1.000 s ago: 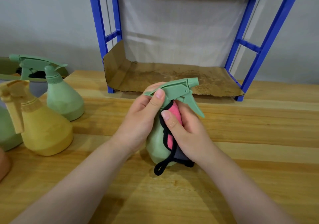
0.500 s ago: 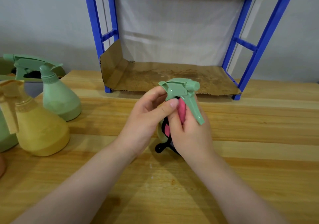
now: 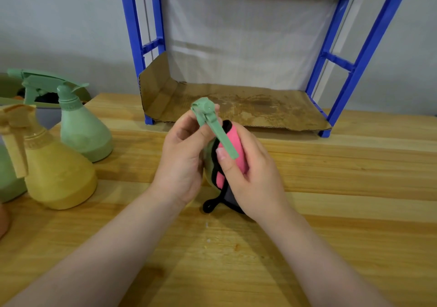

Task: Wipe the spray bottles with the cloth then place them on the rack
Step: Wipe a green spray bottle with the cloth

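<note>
While it is held just above the pale wooden tabletop [image 3: 331, 235], the pear-shaped green plastic spray bottle [image 3: 208, 162] sits between both hands, upright with a slight tilt, its long axis running from the base near the wood up to the trigger head [image 3: 205, 111]; the trigger lever [image 3: 224, 140] points down toward the viewer. Left hand [image 3: 182, 165]: fingers curled round the neck, just below the head. Right hand [image 3: 250, 176]: pressing the pink cloth with black trim [image 3: 233, 150] against the bottle's right flank, a black loop hanging at the wood. Blue metal rack with brown cardboard liner [image 3: 236, 108] — directly behind the bottle, farther from the viewer, near. Either hand seems equally placed to carry it there. Waiting at far left: yellow spray bottle [image 3: 56, 174], second green spray bottle [image 3: 82, 131] — both standing.
</note>
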